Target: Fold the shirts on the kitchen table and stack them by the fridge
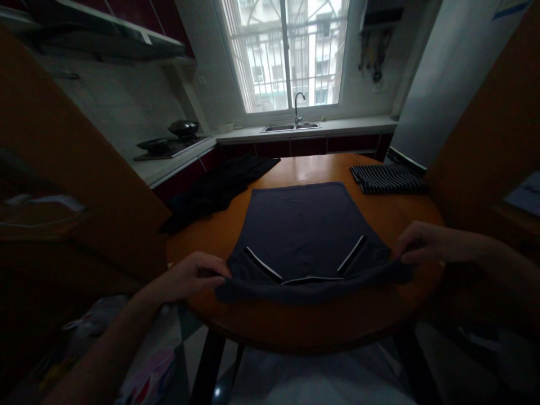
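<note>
A dark blue-grey shirt [301, 225] lies spread over the round wooden table, its far edge flat. Black-and-white trim runs diagonally on both sides of its near part, and a thin pale line curves between them. My left hand [196, 275] pinches the near left corner between thumb and fingers. At the near right corner, my right hand [422, 243] grips the cloth the same way. Between the two hands the near edge is lifted slightly and sags.
The wooden table [312, 332] has a black garment [211, 188] hanging over its left side and a folded striped cloth [388, 179] at the back right. Beyond stand a sink [291, 127], a stove [172, 147] with pans, and a fridge [447, 84].
</note>
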Motion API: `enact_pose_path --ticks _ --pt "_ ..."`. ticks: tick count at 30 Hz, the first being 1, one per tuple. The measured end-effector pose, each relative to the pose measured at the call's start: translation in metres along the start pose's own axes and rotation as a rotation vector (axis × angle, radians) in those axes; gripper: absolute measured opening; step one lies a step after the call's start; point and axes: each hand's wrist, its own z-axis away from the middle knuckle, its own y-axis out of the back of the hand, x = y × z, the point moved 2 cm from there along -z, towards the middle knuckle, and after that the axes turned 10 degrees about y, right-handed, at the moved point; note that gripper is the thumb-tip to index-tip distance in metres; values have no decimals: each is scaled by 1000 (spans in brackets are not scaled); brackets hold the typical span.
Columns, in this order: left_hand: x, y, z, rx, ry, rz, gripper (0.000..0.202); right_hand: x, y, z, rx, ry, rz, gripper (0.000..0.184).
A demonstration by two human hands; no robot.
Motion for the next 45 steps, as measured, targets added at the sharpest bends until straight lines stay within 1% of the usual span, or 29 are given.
enact_pose_path --ticks 2,5,7,10,12,15,19,22,26,33,38,45 --pt "-15 11 -22 2 85 58 30 17 16 -19 9 -44 -33 37" --pt "-36 27 -55 66 196 123 34 41 39 -47 50 -66 -102 41" --pt "-47 36 -75 101 245 151 37 56 51 -65 76 -77 -151 43" --pt "-59 48 -102 105 274 176 43 77 65 -89 128 -123 -210 46" --pt "-67 55 -118 110 280 177 45 91 72 -102 177 -160 -235 48" --pt "-80 64 -140 148 279 166 44 106 78 -116 240 -196 -216 50" --pt "-98 65 -162 196 283 173 40 119 79 -128 300 -199 -174 48" --pt "-107 61 -169 246 263 186 38 126 75 -133 342 -180 -141 46" --pt "-113 57 -166 330 275 175 38 128 71 -136 418 -180 -80 42" --pt "-112 57 -163 442 276 190 40 122 76 -132 543 -141 -40 41" --pt "-112 55 -167 534 281 229 45 132 74 -135 589 -138 -35 38" --pt "-116 52 -178 637 209 230 50 140 77 -138 670 -90 -7 37"
